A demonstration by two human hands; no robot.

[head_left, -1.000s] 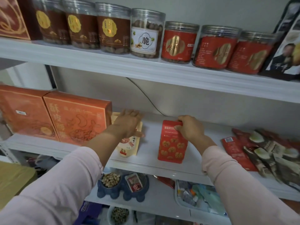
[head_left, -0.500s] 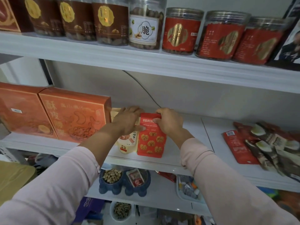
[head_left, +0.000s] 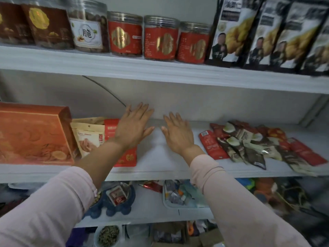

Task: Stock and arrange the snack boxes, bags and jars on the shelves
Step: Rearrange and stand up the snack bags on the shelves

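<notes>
On the middle shelf (head_left: 160, 166) a red snack bag (head_left: 127, 157) stands beside a beige bag (head_left: 89, 138), which leans against a large orange box (head_left: 33, 136). My left hand (head_left: 132, 128) hovers over the red bag with straight, spread fingers and hides most of it. My right hand (head_left: 178, 132) is flat and empty above the bare shelf, apart from the bag. A pile of red and dark bags (head_left: 249, 145) lies to the right.
The top shelf carries brown-labelled jars (head_left: 48, 27), a white-labelled jar (head_left: 88, 32), red-labelled jars (head_left: 160, 40) and tall black bags (head_left: 267, 32). Below, a blue bowl holder (head_left: 114, 202) and a tray of small packets (head_left: 179, 195) sit on the lower shelf.
My right hand slid the red bag left against the beige bag, then let go. Both hands have opened and lifted away. The view has shifted right.
</notes>
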